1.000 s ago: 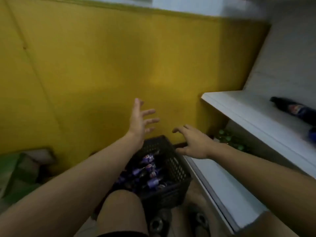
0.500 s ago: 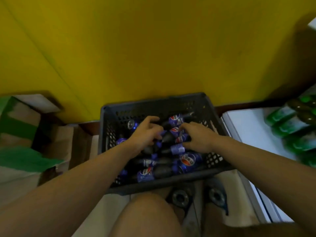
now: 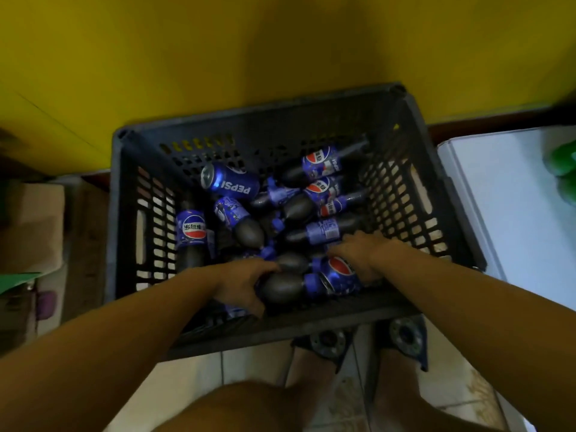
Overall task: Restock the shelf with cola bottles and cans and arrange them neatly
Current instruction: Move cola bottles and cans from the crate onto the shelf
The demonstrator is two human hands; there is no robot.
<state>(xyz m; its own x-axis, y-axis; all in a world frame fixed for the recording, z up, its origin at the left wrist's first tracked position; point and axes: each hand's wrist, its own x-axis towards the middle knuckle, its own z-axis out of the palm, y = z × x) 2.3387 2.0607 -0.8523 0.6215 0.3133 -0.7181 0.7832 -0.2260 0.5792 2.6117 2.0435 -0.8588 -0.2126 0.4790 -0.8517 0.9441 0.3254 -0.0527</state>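
Observation:
A black plastic crate [image 3: 414, 188] stands on the floor against the yellow wall. In it lie several cola bottles with blue labels [image 3: 321, 163] and a blue cola can [image 3: 230, 182], all on their sides in a heap. At the crate's near side my left hand [image 3: 240, 285] is closed round the dark end of a cola bottle [image 3: 280, 286]. My right hand [image 3: 364, 254] curls over the blue-labelled part [image 3: 338, 274] next to it; I cannot tell whether it is the same bottle.
A white low shelf board [image 3: 514, 207] lies right of the crate, with green bottles [image 3: 561, 157] at its far edge. Cardboard boxes [image 3: 31, 226] and something green [image 3: 15, 280] sit at the left. My sandalled feet [image 3: 330, 341] touch the crate's near wall on the tiled floor.
My view dropped from the shelf to the crate. Both hands came down into it, then drew back from its middle to the near side and closed on a bottle.

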